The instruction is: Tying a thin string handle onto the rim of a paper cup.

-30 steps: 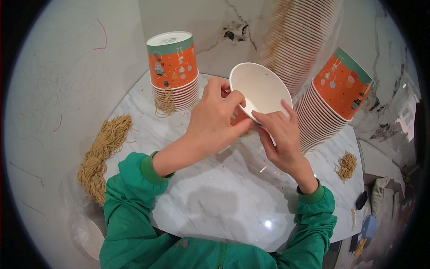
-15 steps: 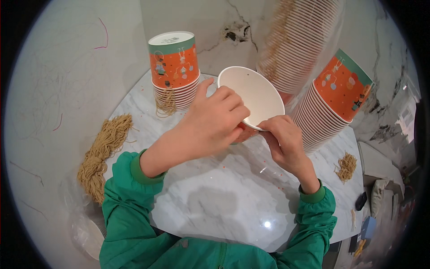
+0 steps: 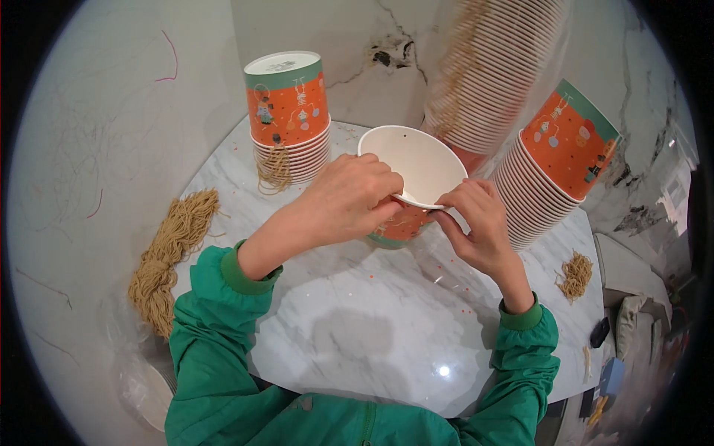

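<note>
A paper bucket (image 3: 420, 160), white inside and orange with a green band outside, stands tilted above the table with its mouth toward me. A small dark hole shows just under its far rim. My left hand (image 3: 353, 193) grips the near rim from the left, fingers curled over the edge. On the right part of the near rim, my right hand (image 3: 480, 223) pinches the edge between thumb and fingers. Whether any string lies between my fingers cannot be made out.
Upside-down bucket stacks stand at left (image 3: 286, 108) and right (image 3: 554, 160); tan string loops (image 3: 275, 167) hang on the left one. A tall sleeved stack (image 3: 498, 67) rises behind. A string hank (image 3: 171, 256) and a small string pile (image 3: 575, 276) flank the marble table (image 3: 349, 290).
The bucket has dropped slightly and shifted a little left, showing more of its orange outside. My left hand's raised finger has come down and curled onto the rim.
</note>
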Available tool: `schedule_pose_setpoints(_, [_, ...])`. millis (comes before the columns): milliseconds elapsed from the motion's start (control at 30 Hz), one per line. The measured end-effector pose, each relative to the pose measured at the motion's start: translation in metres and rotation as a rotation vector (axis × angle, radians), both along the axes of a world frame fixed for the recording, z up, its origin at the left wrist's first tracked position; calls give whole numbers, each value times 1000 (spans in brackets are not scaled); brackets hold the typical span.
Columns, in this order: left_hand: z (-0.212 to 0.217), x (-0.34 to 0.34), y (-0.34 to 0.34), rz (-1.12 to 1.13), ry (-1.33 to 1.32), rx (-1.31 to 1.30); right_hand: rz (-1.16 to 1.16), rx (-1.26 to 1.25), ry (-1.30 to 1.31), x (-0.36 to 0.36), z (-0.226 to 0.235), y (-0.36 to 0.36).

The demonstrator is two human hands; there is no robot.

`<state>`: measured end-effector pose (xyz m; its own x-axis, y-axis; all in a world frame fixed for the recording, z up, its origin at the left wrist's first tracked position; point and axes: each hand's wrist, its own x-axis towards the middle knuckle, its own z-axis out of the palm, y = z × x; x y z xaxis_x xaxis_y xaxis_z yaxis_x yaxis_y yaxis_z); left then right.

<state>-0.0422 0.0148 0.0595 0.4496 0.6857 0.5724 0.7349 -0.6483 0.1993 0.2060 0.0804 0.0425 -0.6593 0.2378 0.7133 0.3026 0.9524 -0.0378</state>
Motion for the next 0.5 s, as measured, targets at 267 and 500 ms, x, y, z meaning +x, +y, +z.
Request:
schedule_pose_setpoints(267, [-10, 6, 3, 58, 31, 41, -76, 19, -20, 3, 0, 4])
schedule_pose_setpoints(500, [-12, 10, 3, 116, 60, 1, -103, -29, -34, 5, 0, 6])
